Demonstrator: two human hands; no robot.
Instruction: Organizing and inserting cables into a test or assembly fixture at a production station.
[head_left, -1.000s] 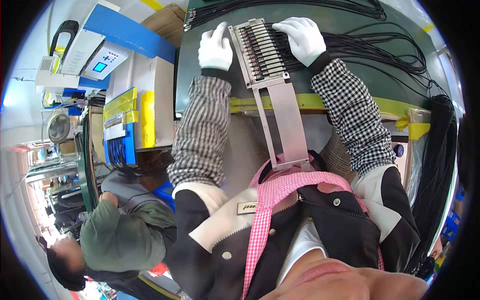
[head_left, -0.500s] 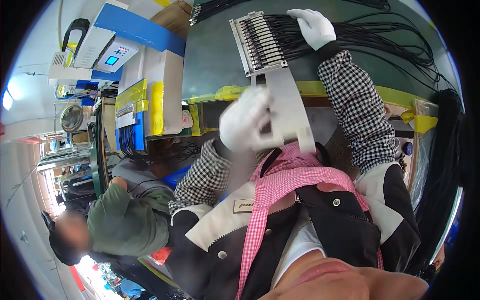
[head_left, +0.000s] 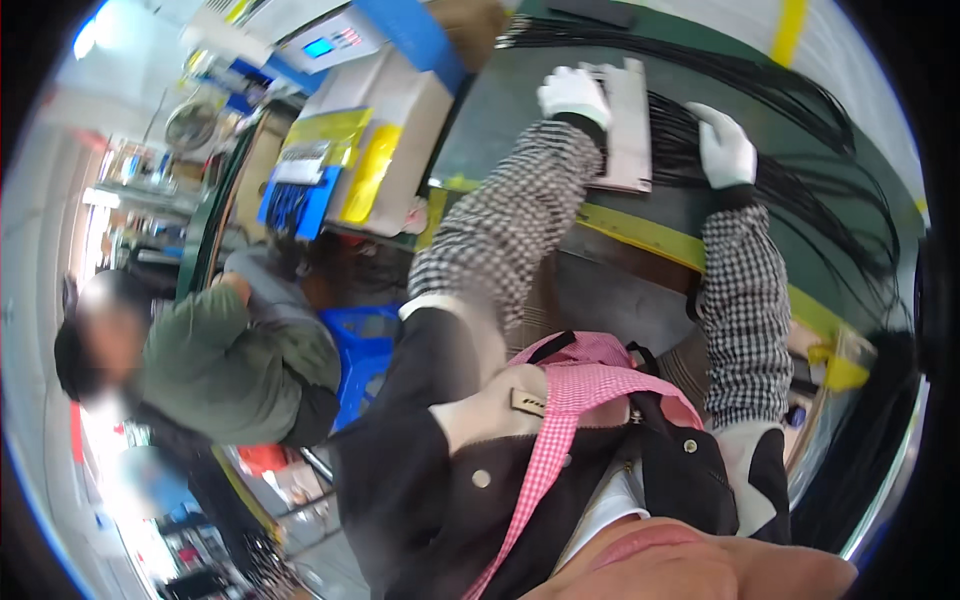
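Note:
My left hand [head_left: 575, 95], in a white glove, is at the left side of a light metal plate [head_left: 630, 125] on the dark green worktop. Its fingers are bent and look closed on the plate's edge; the fingertips are partly hidden. The plate now lies over the row of cable ends. From its right side runs a bundle of black cables [head_left: 675, 140]. My gloved right hand [head_left: 727, 150] rests over these cables, fingers extended and thumb side toward the plate.
More black cables [head_left: 700, 55] lie along the worktop's far side. Yellow tape [head_left: 640, 235] lines the near edge. A pale box [head_left: 385, 120] with yellow tape stands on the left. Beyond it sits a person in a green top [head_left: 200, 370], near a blue stool [head_left: 360, 350].
My left hand has moved from near my lap up to the worktop. The plate that hung over the near edge now covers the cable ends. My right hand stays by the cables.

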